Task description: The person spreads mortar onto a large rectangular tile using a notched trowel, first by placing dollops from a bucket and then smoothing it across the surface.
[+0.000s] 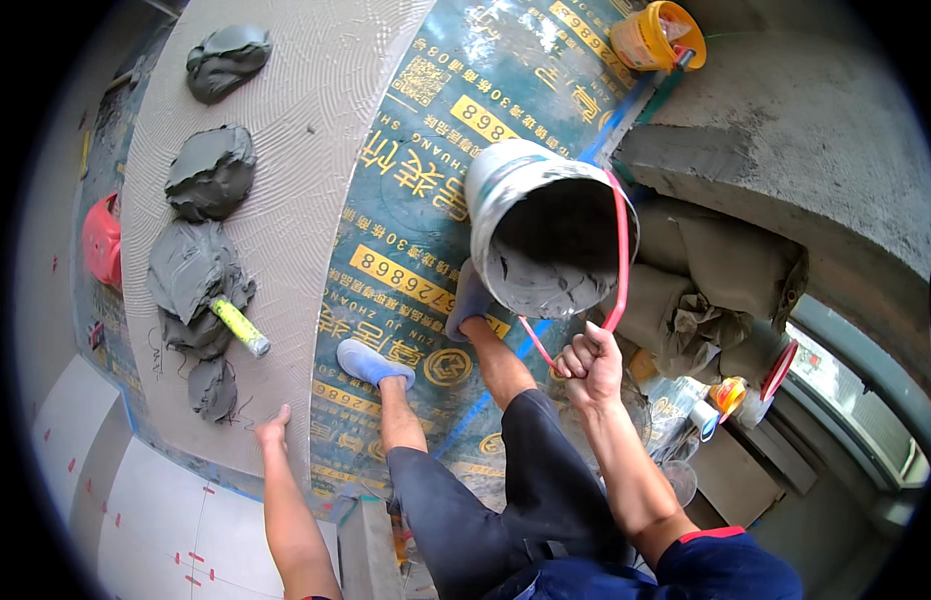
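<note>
My right hand (pixel 592 366) is closed round the red handle (pixel 622 250) of a white bucket (pixel 482 190). The bucket leans with its mouth toward me, and grey mortar (pixel 555 285) coats its inside. My left hand (pixel 273 428) is low over the near end of a large tile (pixel 295 180) spread with combed grey mortar; its thumb sticks out and nothing shows in its grip. Several mortar lumps lie on the tile, among them a far lump (pixel 228 62) and a small near lump (pixel 213 388). A mortar-covered trowel with a yellow-green handle (pixel 242 328) rests in one.
Green printed floor sheeting (pixel 425 110) lies under my feet. A yellow bucket (pixel 645 38) stands at the far right, near a concrete ledge (pixel 785 110). Filled sacks (pixel 725 260) lie below it. A red stool (pixel 102 240) is left of the tile; white tiles (pixel 155 520) are at lower left.
</note>
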A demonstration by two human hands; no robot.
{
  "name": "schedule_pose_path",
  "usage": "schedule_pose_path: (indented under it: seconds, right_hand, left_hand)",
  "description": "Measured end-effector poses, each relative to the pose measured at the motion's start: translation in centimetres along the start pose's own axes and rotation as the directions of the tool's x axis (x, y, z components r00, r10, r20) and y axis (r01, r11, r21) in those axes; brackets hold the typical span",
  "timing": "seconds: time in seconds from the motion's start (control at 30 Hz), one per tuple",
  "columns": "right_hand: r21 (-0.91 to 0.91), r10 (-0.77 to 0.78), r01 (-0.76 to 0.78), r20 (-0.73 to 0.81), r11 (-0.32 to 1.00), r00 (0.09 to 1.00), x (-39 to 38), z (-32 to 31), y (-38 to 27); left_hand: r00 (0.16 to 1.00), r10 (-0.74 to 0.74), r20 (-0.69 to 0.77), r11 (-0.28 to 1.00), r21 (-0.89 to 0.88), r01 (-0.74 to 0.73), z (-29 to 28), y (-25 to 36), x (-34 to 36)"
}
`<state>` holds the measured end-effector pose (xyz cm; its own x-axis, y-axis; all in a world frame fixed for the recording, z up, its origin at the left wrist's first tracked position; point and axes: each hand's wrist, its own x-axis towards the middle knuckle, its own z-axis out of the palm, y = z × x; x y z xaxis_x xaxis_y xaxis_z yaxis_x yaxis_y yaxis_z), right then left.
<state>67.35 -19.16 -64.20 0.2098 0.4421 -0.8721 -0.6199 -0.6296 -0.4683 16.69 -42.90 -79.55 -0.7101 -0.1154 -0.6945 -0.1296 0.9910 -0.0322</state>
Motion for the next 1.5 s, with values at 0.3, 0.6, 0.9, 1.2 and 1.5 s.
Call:
schedule_pose_path:
  seconds: [0.3, 0.6, 0.9, 1.2, 1.5]
  right_hand:
    - [0.424, 0.080, -0.084, 0.027, 0.902, 0.996, 4.4, -3.7, -4.4]
    - [-0.253, 0.061, -0.083, -0.093, 0.964, 0.994, 0.4, -0.4, 0.5]
    - [-0.787, 0.264, 0.616, 0.598, 0.018, 0.756, 1.4, 23.6, 16.6]
    - [-0.734, 0.195, 0.620, 0.589, -0.277, 0.784, -0.6, 32.0, 27.6]
    - [-0.787, 0.261, 0.584, 0.531, -0.201, 0.806, -14.8, 26.6, 22.6]
  left_hand:
    - [0.994, 0.027, -0.102, 1.000, -0.002, -0.028, -0.5, -2.2, 1.9]
    - [0.992, 0.020, -0.126, 1.000, -0.015, -0.022, 0.4, -3.2, 1.8]
    - [0.993, 0.009, -0.117, 0.941, 0.336, 0.031, 1.8, -1.1, -0.4]
    - [0.999, 0.016, 0.051, 0.967, 0.254, -0.029, 1.3, 0.1, -1.6]
    - [0.983, 0.129, -0.130, 0.735, -0.653, -0.182, -2.3, -18.4, 3.1]
